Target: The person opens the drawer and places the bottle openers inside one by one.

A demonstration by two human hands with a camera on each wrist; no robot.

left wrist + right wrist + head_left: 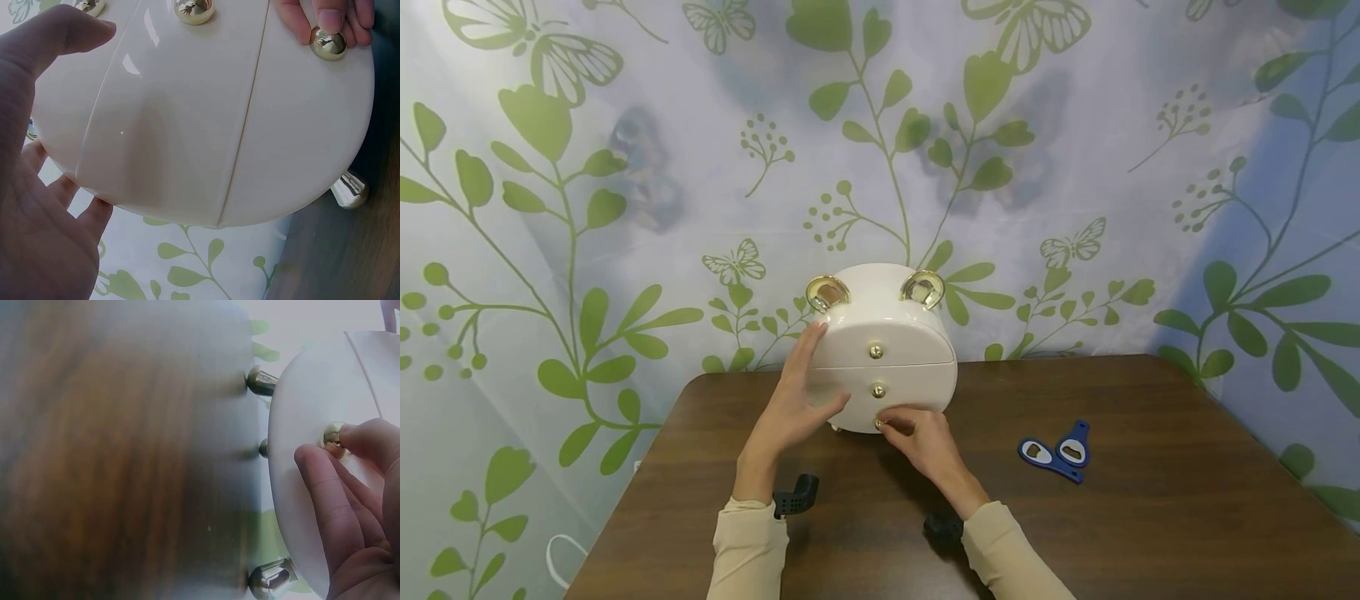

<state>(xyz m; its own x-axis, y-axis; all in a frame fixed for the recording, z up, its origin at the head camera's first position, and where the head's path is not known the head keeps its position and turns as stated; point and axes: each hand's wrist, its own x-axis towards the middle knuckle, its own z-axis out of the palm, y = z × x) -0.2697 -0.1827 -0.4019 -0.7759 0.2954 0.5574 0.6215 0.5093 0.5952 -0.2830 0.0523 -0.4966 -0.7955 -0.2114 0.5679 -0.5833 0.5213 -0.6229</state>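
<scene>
A glossy white, rounded drawer box (850,343) like a twin-bell clock stands on the table, with gold knobs on its front stacked one above another. My right hand (928,442) pinches the lowest gold knob (333,434) between thumb and fingers. At the box's left side is my left hand (790,408), its fingertips (94,209) touching the rim while the thumb stretches across in front of the face. Between the sections, the seams look narrow in the left wrist view. Short shiny metal feet (350,190) hold the box up.
Two blue bottle openers (1056,454) with white centres lie on the brown wooden table (1120,533), right of the box. Behind it hangs a pale cloth (700,167) printed with green leaves and butterflies. Black wrist mounts (797,496) sit below the hands.
</scene>
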